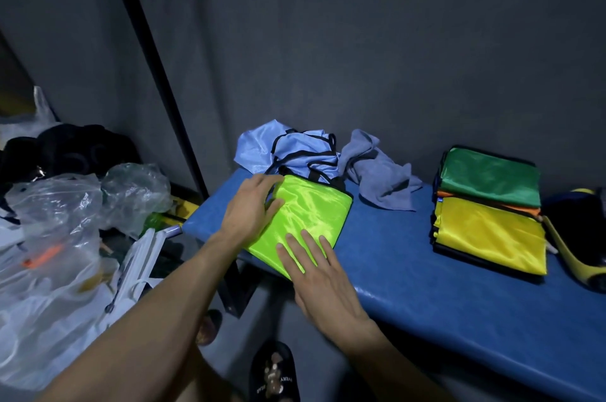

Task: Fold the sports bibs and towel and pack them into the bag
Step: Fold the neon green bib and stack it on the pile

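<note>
- Right hand (pixel 323 273): nearest to us, lying flat on the near corner of the lime bib (pixel 305 218), fingers straight and slightly spread. The grip is an open press, not a pinch.
- Left hand (pixel 252 208): on the bib's left edge, fingers extended and only loosely bent, fingertips by the black trim at the far-left corner. We read it as pressing or smoothing; nothing is clearly pinched.
- Lime bib: sits folded into a rough square at the left end of the blue desk (pixel 426 277), its near corner just over the desk edge.
- Handling, our judgement: thin, glossy, very light cloth. It is likely slippery, so a fold may spring open once the palms lift. We would take it by the folded edge or slide a flat hand beneath, thumb on top, not by one loose corner.
- Beyond the lime bib, touching its far edge: a crumpled pale-blue bib (pixel 288 149) with black binding, not yet folded.
- Just right of that: a grey-blue towel (pixel 377 172) in a heap. It looks thicker and grippier, so we judge that it will hold a crease better.
- Well to the right of the lime bib: a folded stack (pixel 488 208), green on top, with orange, yellow and black below.
- Right of the stack: a dark bag with yellow trim (pixel 580 237), partly out of view; we cannot tell whether it is open.
</note>
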Tool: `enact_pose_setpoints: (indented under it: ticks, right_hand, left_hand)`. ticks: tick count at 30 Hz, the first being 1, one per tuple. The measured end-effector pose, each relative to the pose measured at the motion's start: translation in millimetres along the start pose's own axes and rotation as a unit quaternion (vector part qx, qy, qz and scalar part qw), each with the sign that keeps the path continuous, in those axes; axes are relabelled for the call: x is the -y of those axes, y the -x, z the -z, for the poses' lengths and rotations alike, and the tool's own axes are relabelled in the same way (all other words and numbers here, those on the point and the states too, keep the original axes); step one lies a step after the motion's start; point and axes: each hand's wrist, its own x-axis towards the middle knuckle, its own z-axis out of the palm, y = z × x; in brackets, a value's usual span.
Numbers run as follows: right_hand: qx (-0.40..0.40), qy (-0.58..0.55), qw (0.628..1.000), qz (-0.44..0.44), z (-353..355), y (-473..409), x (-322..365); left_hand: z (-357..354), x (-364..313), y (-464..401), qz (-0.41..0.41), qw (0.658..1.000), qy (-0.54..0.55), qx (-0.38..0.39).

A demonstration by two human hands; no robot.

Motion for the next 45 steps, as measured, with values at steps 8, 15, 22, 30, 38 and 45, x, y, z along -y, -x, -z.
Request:
enact_pose_setpoints:
  ticks: [8, 15, 22, 30, 38, 45]
  right_hand:
    - [-0.014, -0.015, 0.999, 0.03, 0, -8, -9]
    - [0.007, -0.264, 0.964, -0.018, 34, -17, -39]
    - [-0.095, -0.426, 0.887, -0.149, 98, -31, -56]
    - [-0.258, -0.542, 0.775, -0.197, 164, -26, -106]
    - [-0.137, -0.559, 0.707, -0.41, 111, -5, -148]
    - [0.0, -0.529, 0.741, -0.414, 52, 29, -148]
  left_hand:
    - [32, -17, 9, -0.092, 0.974, 0.046, 0.2]
    - [59, -23, 45, -0.05, 0.936, -0.02, 0.349]
    - [70, -68, 47, -0.055, 0.996, -0.005, 0.07]
    - [106, -144, 11, -0.055, 0.921, 0.376, -0.088]
    - [10, -128, -43, 0.166, 0.905, 0.382, 0.084]
    - [-43, -95, -44, 0.281, 0.916, 0.248, 0.142]
